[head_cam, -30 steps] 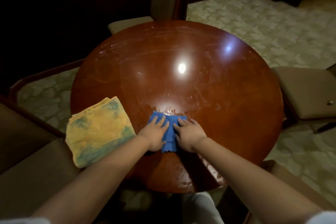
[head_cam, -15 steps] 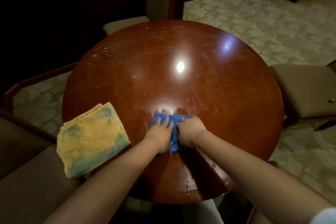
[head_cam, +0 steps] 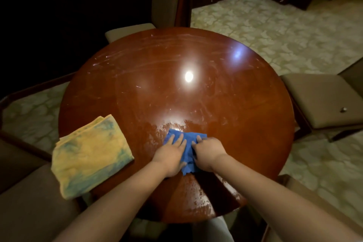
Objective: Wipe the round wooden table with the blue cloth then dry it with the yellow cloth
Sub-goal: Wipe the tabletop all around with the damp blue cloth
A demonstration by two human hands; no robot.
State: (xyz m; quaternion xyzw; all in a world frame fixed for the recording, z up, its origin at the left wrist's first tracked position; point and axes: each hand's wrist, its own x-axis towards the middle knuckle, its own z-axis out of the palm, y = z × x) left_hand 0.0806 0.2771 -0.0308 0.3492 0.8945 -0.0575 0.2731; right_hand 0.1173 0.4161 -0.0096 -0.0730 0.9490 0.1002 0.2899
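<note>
**Wet wipe under way on near section; drying not begun**

Both hands are on the blue cloth (head_cam: 188, 144), which lies bunched on the near-centre part of the round wooden tabletop (head_cam: 225, 104). The left hand (head_cam: 171, 154) lies flat on the cloth's left part, fingers straight and slightly spread, pressing down. The right hand (head_cam: 208, 151) sits on the cloth's right part with its fingers curled into the fabric; this reads as a gathering grip on the cloth rather than a flat press, though the fingertips themselves are partly hidden in the folds.

The yellow cloth (head_cam: 90, 155) lies folded at the left near edge of the tabletop, partly overhanging the rim, well apart from both hands and untouched. It carries blue-green staining.

Surface condition: a wet sheen with droplets and streaks shows around the blue cloth and along the near edge toward the person. Faint arcs and smears also cross the far half, but whether these are moisture or old marks cannot be told under the lamp glare.

Assessment: the first stage appears part done at most. The near zone looks wetted; coverage of the far and side portions is unconfirmed. The whole drying stage with the yellow cloth remains outstanding.

Upholstered chairs (head_cam: 322, 100) stand around the tabletop on patterned carpet (head_cam: 275, 31).
</note>
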